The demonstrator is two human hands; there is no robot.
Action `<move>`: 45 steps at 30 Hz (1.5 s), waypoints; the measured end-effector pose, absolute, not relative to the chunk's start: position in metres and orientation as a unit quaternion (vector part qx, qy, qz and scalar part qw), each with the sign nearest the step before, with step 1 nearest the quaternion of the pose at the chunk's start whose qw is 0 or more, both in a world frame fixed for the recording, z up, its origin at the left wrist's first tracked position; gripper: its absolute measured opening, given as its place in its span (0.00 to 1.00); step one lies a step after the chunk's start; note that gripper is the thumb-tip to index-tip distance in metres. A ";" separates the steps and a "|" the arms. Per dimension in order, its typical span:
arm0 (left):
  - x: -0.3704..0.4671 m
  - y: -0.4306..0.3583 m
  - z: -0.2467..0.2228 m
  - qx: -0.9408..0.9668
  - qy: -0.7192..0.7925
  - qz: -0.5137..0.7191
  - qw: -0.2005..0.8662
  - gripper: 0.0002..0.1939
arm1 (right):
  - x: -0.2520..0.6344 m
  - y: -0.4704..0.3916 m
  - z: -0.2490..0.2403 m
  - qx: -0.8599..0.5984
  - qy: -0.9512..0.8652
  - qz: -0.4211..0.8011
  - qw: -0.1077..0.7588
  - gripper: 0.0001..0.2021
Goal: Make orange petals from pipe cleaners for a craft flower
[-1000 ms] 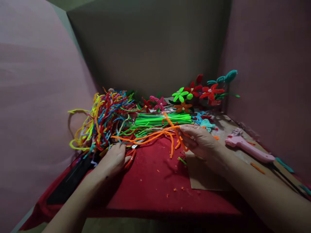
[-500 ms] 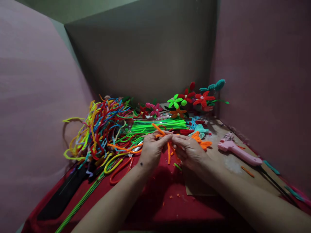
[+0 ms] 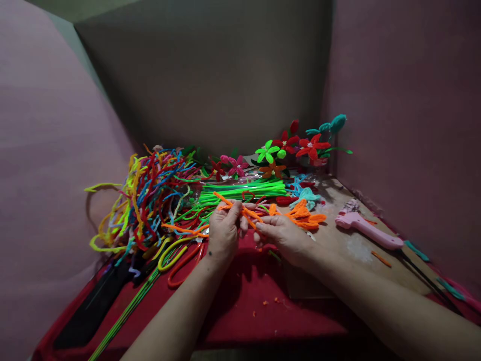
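An orange pipe cleaner (image 3: 249, 214) is stretched between my two hands over the red cloth. My left hand (image 3: 224, 225) is closed on it, thumb against the fingers, and a loose end pokes up to the upper left. Its other part reaches my right hand (image 3: 280, 235), whose thumb and fingers pinch it. Beyond the right hand lie bent orange pipe-cleaner pieces (image 3: 306, 216). Scissors with red and yellow handles (image 3: 173, 253) lie left of my left hand. Behind both hands is a bundle of bright green pipe cleaners (image 3: 248, 189).
A tangled heap of coloured pipe cleaners (image 3: 150, 195) stands at the left. Pipe-cleaner flowers (image 3: 267, 152) line the back. A pink glue gun (image 3: 370, 231) lies on brown cardboard (image 3: 345, 265) at the right. Green stems (image 3: 128, 313) and a black object (image 3: 92, 311) lie at the front left.
The orange pipe cleaner, which hung down between my close-set fingers, now stretches across between them. My hands have moved a little apart. The whole view has shifted slightly.
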State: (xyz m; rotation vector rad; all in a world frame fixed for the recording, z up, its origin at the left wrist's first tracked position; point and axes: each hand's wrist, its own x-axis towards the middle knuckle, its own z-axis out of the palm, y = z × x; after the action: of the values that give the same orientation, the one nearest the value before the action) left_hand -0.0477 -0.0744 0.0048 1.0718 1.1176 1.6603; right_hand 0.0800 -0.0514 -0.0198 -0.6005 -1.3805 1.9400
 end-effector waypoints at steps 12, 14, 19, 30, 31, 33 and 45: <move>-0.064 -0.071 0.008 0.471 0.513 0.634 0.336 0.07 | 0.079 -0.060 -0.012 -0.289 -0.622 0.692 0.227 0.08; -0.066 -0.070 0.007 0.480 0.518 0.635 0.312 0.07 | 0.079 -0.061 -0.013 -0.290 -0.683 0.620 0.255 0.09; -0.069 -0.068 0.006 0.505 0.537 0.631 0.243 0.05 | 0.078 -0.063 -0.021 -0.328 -0.842 0.348 0.249 0.11; -0.081 -0.067 0.011 0.432 0.528 0.651 0.334 0.11 | 0.077 -0.068 -0.025 -0.344 -0.867 0.280 0.229 0.13; -0.083 -0.066 0.010 0.425 0.522 0.657 0.340 0.13 | 0.076 -0.067 -0.025 -0.343 -0.861 0.291 0.238 0.13; -0.086 -0.063 0.008 0.411 0.498 0.665 0.375 0.13 | 0.076 -0.066 -0.025 -0.342 -0.839 0.332 0.261 0.14; -0.072 -0.064 -0.010 0.549 0.571 0.490 0.364 0.15 | 0.078 -0.057 -0.023 -0.365 -0.818 0.345 0.282 0.14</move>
State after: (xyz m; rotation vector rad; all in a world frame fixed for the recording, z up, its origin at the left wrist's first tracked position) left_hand -0.0721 -0.0643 -0.0098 1.4139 1.4696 1.2604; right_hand 0.0785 -0.0571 -0.0233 -0.9764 -2.1902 0.9243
